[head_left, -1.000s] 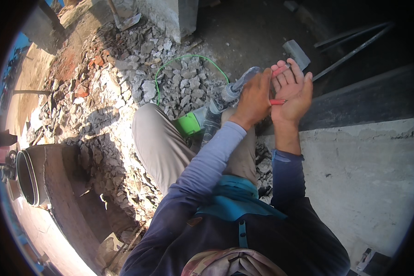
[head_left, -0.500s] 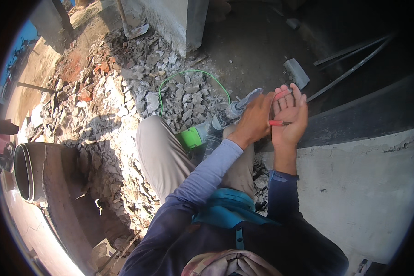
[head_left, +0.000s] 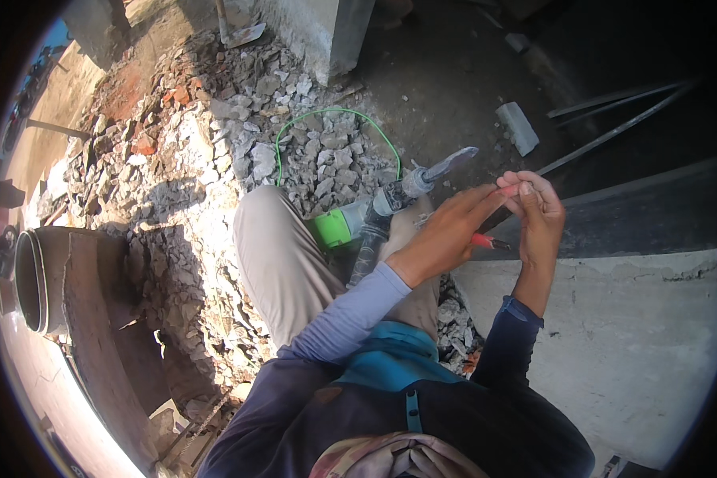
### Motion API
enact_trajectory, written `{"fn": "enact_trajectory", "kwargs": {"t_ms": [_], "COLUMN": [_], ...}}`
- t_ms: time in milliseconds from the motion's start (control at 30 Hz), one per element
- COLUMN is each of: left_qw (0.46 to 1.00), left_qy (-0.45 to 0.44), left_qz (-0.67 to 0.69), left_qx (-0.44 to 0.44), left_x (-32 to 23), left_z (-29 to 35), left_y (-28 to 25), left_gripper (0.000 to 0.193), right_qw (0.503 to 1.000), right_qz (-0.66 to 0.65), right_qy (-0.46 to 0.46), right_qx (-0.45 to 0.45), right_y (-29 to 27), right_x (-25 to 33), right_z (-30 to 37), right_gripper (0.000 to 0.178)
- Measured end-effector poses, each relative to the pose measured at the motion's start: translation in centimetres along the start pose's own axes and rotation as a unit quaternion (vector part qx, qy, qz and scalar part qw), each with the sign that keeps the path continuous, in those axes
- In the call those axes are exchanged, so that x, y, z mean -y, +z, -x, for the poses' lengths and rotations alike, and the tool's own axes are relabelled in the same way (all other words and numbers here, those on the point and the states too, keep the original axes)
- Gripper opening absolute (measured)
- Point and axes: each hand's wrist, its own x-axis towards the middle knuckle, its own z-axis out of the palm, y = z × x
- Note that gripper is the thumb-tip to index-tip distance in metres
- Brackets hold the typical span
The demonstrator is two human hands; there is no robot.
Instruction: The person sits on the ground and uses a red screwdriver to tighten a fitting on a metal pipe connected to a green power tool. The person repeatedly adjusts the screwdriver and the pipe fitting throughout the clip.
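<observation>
Holding a red tool (head_left: 483,240) near the chisel bit (head_left: 450,164), our left hand (head_left: 436,241) has its fingers curled round it and our right hand (head_left: 542,215) pinches a red end; a slack grip could drop it.

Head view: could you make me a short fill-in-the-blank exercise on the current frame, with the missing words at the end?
1. The power tool has a bright ____ cover at its back end.
2. The slim object jutting from the left hand is mainly ____ with a dark tip.
3. The fingers of the right hand are ____ (curled or spread flat).
4. The pale block lies ____ (above or below) both hands in the picture.

Missing words: green; red; curled; above.
</observation>
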Motion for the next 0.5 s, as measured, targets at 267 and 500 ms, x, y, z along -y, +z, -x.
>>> {"fn": "enact_trajectory", "kwargs": {"t_ms": [267,500], "left_qw": [0.968,0.955], "left_qy": [-0.112,-0.169], "left_qz": [0.223,0.242], "left_qx": [0.026,-0.01], "left_x": [2.0,3.6], "left_z": [2.9,1.7], "left_y": [-9.3,-11.5], "left_gripper": [0.034,0.03], "right_qw": [0.999,0.998], "right_qz": [0.018,0.045], "right_qy": [-0.002,0.003], "right_qx": [-0.029,-0.033], "right_y": [2.6,4.1], "right_x": [1.9,2.0], "right_z": [2.9,3.5], "right_gripper": [0.025,0.024]}}
